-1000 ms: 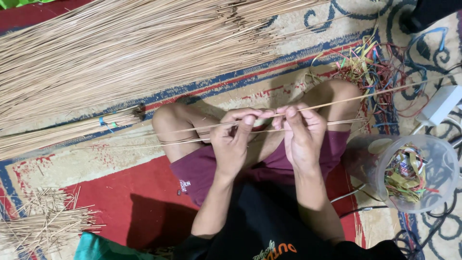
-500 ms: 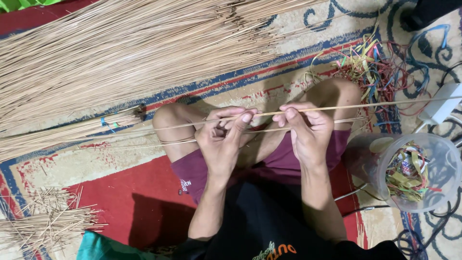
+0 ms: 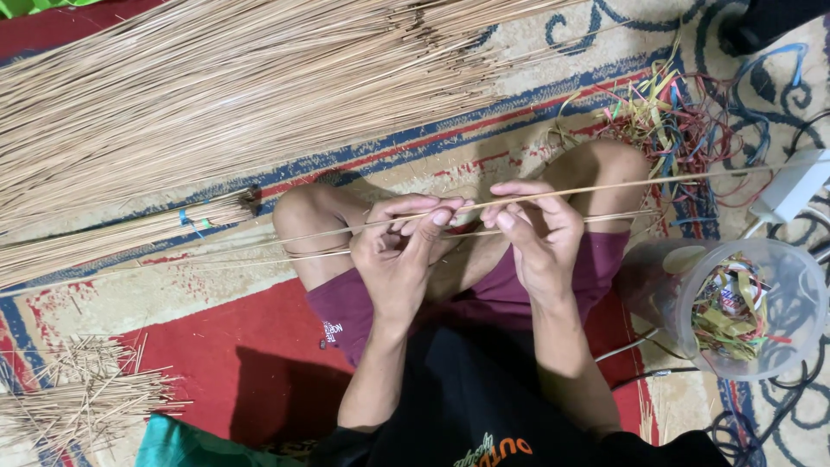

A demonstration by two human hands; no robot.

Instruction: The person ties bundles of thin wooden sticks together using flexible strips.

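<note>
Sticks (image 3: 553,192), two thin long pale ones, are held across the lap above the knees, pinched near mid-length by left hand (image 3: 405,251) & right hand (image 3: 534,232), fingertips closed on them. Judged v. light, springy, prob. easily snapped; best gripped close w/ both hands, since ends sag twd the bundle (image 3: 130,233).

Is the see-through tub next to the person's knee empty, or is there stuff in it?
Not empty. The clear tub has no lid on and holds a tangle of yellow, green and red strips, filling only part of it.
</note>
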